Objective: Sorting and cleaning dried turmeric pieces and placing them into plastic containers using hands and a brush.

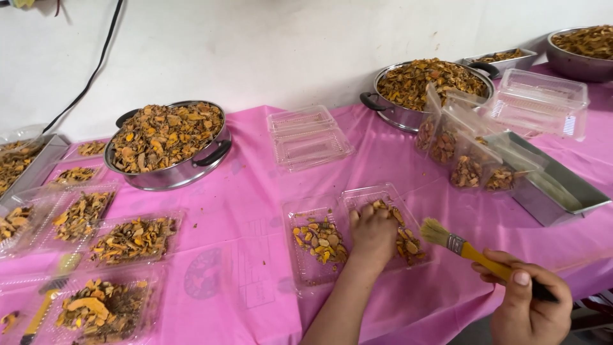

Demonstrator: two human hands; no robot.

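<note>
My left hand [372, 234] rests palm down on the dried orange-brown slices in an open clear plastic clamshell box [305, 271] on the pink tablecloth. Its fingers press into the right half of the box, while more slices [319, 239] lie in the left half. My right hand [529, 303] grips a yellow-handled paintbrush [461, 246] at the lower right. The bristles point left, just beside the box's right edge and apart from it.
Steel pans heaped with slices stand at back left [167, 137] and back right [426, 86]. Empty clamshells [308, 137] lie between them. Filled clamshells [134, 239] cover the left side; a steel tray [554, 191] and filled boxes [472, 169] are on the right. Another yellow brush [39, 313] lies at lower left.
</note>
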